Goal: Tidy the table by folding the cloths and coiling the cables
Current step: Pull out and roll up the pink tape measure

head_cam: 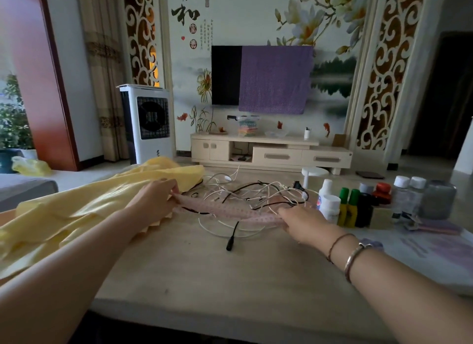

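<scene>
Holding the pink cloth (225,210) stretched above the cables (256,192) on the tabletop (230,279), left hand (153,203) and right hand (299,222) each pinching an end, I judge it light, limp, best gripped at corners.

Counter (256,274), pale wood grain, before me. On it: my yellow cloth (76,210), rumpled at left; tangle of white and black cables (256,192) at centre, one black plug (230,244) nearest me; cluster of bottles (358,205) at right; grey jar (439,199) beside them; printed sheet (432,251) at right edge.
</scene>
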